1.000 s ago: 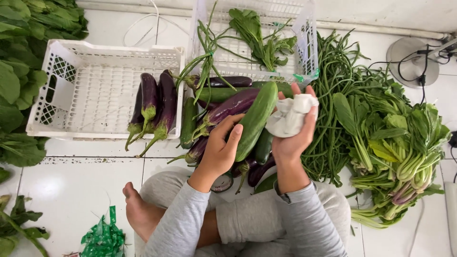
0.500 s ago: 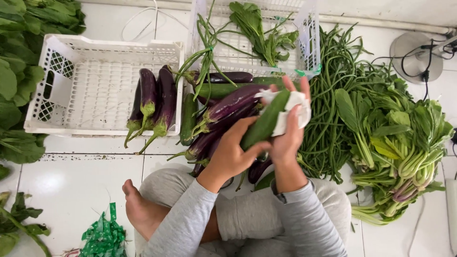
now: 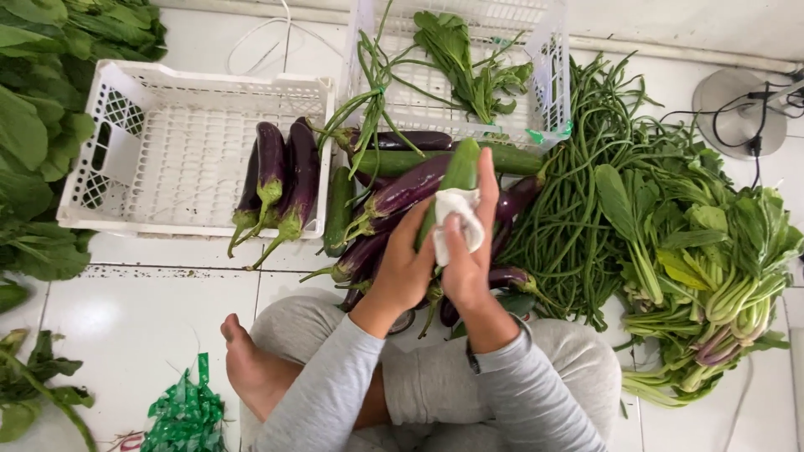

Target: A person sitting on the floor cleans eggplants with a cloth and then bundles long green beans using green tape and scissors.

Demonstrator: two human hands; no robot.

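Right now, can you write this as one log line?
left hand: holds cucumber | right hand: presses white cloth on cucumber | below: eggplants

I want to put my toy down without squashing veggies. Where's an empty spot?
The white slotted plastic crate on the left is bare inside. Bare white floor tile lies below it, left of the bare foot. It is crowded around the hands, with purple eggplants, long green beans and leafy greens piled right.
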